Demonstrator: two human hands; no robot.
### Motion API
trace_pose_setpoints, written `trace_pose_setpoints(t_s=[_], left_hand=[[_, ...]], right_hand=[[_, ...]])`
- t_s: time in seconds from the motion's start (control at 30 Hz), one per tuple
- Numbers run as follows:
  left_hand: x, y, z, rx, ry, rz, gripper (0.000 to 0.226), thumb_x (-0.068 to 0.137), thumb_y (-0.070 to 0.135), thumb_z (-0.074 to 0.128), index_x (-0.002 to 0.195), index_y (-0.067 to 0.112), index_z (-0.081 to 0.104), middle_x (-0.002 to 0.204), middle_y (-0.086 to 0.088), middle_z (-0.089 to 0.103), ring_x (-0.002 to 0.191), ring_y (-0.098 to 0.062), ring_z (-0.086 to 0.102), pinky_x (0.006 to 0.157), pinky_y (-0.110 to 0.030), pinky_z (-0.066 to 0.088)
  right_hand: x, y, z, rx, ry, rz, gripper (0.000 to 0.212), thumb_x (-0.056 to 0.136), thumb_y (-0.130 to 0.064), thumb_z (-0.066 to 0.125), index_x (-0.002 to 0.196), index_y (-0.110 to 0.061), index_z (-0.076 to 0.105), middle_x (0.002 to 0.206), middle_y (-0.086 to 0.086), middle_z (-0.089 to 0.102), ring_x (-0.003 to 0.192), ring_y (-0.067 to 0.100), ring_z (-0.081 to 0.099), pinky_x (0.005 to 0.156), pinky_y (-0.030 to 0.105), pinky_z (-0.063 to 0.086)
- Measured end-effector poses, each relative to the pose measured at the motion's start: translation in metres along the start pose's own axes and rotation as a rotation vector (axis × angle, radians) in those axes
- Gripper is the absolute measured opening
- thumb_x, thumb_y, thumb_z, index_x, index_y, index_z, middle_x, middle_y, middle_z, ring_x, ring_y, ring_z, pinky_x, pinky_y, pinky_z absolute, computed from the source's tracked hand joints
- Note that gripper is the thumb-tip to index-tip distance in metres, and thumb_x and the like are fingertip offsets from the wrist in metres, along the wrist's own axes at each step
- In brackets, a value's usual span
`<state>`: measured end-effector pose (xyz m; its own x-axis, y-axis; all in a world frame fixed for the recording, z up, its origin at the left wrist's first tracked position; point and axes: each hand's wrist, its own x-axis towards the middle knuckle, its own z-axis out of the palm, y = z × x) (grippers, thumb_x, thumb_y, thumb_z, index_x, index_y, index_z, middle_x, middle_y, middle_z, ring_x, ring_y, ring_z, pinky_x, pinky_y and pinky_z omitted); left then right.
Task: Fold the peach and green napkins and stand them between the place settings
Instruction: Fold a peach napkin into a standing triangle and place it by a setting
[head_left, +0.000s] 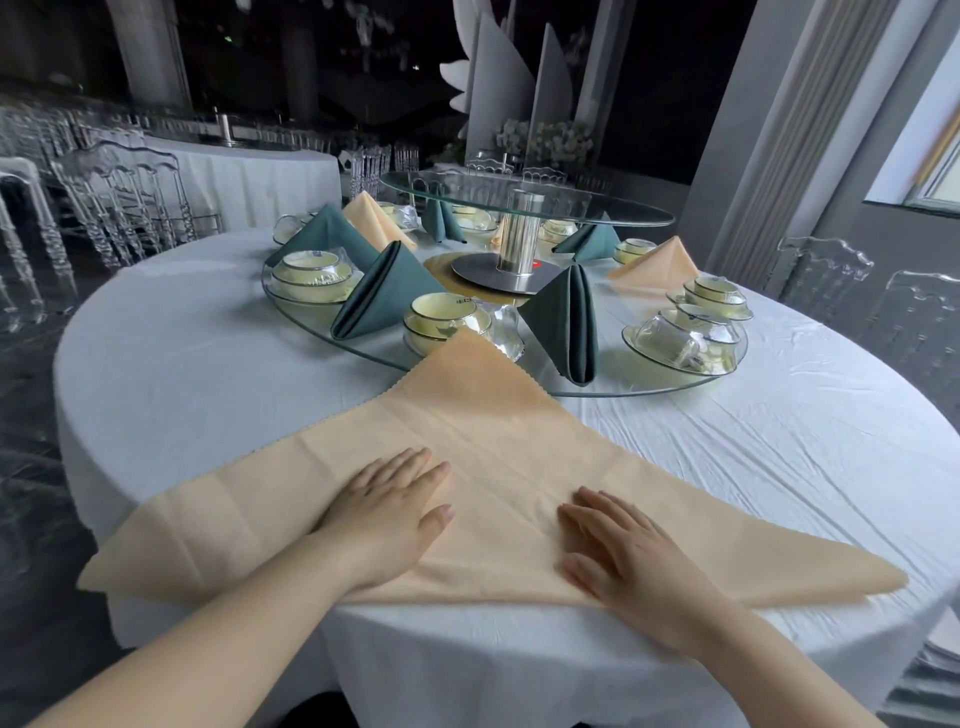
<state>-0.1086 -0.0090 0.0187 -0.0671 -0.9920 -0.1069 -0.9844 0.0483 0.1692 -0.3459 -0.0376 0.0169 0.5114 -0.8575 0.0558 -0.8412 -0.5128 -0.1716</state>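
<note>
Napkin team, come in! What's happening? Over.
Left hand, right hand press flat on peach napkin. Napkin a triangle, lying, not standing. Tip overlaps glass turntable.

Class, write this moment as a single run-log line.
peach napkin: flat triangle on tablecloth | left hand: flat on it | right hand: flat on it | stood up: not yet

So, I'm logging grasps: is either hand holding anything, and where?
Nothing is gripped: left hand and right hand lie flat on the peach napkin, near its long edge.
</note>
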Motion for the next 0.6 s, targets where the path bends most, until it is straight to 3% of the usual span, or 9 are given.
trace_pose_setpoints(t_s=[0.07,0.13,0.2,0.27,0.37,0.43,0.5,0.53,0.6], left_hand=[[0.001,0.001,-0.002,-0.003,-0.002,-0.002,0.053,0.099,0.044,0.012,0.147,0.028,-0.005,0.154,0.006,-0.014,0.141,-0.006,-0.014,0.111,-0.025,-0.01],[-0.002,0.003,-0.005,0.021,0.018,-0.007,0.061,0.091,0.053,-0.001,0.147,0.028,-0.004,0.154,0.006,-0.014,0.14,-0.005,-0.015,0.111,-0.025,-0.012],[-0.009,0.011,-0.007,0.0,0.094,0.044,0.09,0.063,0.059,-0.019,0.147,0.029,-0.002,0.154,0.011,-0.014,0.138,0.001,-0.015,0.108,-0.022,-0.015],[-0.019,0.025,-0.006,-0.033,0.139,0.109,0.101,0.051,0.057,-0.023,0.146,0.03,-0.001,0.15,0.02,-0.012,0.131,0.01,-0.016,0.102,-0.015,-0.018],[-0.023,0.043,0.006,-0.058,0.136,0.118,0.066,0.087,0.054,-0.005,0.147,0.026,-0.004,0.152,0.015,-0.013,0.137,0.003,-0.015,0.105,-0.017,-0.017],[-0.02,0.046,0.015,-0.018,0.094,0.075,0.059,0.092,0.044,-0.006,0.147,0.022,-0.007,0.154,0.009,-0.015,0.139,-0.002,-0.014,0.109,-0.022,-0.014],[-0.017,0.045,0.019,0.023,0.088,0.08,0.077,0.074,0.048,-0.015,0.147,0.022,-0.008,0.154,0.008,-0.015,0.14,-0.003,-0.014,0.11,-0.023,-0.013],[-0.017,0.044,0.02,0.04,0.082,0.086,0.086,0.065,0.049,-0.019,0.147,0.022,-0.008,0.154,0.008,-0.015,0.14,-0.004,-0.014,0.11,-0.024,-0.013],[-0.017,0.045,0.02,0.045,0.066,0.089,0.1,0.05,0.047,-0.023,0.146,0.022,-0.009,0.154,0.008,-0.016,0.14,-0.003,-0.014,0.11,-0.023,-0.013]], right_hand=[[-0.001,0.0,0.0,-0.003,-0.004,0.011,0.137,0.026,-0.087,-0.032,0.14,-0.034,0.023,0.152,-0.014,0.011,0.14,0.003,0.007,0.102,0.008,-0.005],[-0.002,-0.001,0.0,0.001,-0.008,0.019,0.137,0.027,-0.087,-0.031,0.14,-0.035,0.023,0.153,-0.014,0.011,0.14,0.003,0.007,0.103,0.01,-0.005],[-0.002,-0.002,-0.001,0.015,-0.028,0.039,0.136,0.027,-0.088,-0.029,0.14,-0.035,0.023,0.152,-0.015,0.011,0.14,0.003,0.007,0.107,0.012,-0.003],[-0.003,-0.003,-0.002,0.04,-0.046,0.042,0.135,0.027,-0.091,-0.024,0.14,-0.036,0.024,0.152,-0.015,0.012,0.14,0.003,0.007,0.109,0.015,-0.001],[-0.002,-0.004,-0.006,0.049,-0.06,0.035,0.117,0.04,-0.09,0.0,0.141,-0.035,0.024,0.152,-0.015,0.011,0.14,0.003,0.007,0.11,0.016,-0.001],[-0.003,-0.008,-0.007,0.073,-0.004,0.024,0.107,0.046,-0.081,0.002,0.141,-0.035,0.022,0.152,-0.018,0.007,0.138,-0.003,0.006,0.108,0.015,-0.005],[-0.007,-0.016,-0.007,0.109,0.059,0.0,0.119,0.04,-0.092,-0.008,0.142,-0.035,0.018,0.144,-0.028,-0.002,0.13,-0.015,0.001,0.103,0.009,-0.014],[-0.009,-0.022,-0.006,0.134,0.085,-0.042,0.119,0.043,-0.091,-0.016,0.142,-0.035,0.017,0.14,-0.029,-0.007,0.127,-0.017,-0.002,0.101,0.006,-0.017],[-0.014,-0.035,-0.002,0.194,0.073,-0.14,0.105,0.057,-0.082,-0.015,0.143,-0.03,0.017,0.139,-0.027,-0.007,0.13,-0.013,-0.002,0.103,0.006,-0.015]])
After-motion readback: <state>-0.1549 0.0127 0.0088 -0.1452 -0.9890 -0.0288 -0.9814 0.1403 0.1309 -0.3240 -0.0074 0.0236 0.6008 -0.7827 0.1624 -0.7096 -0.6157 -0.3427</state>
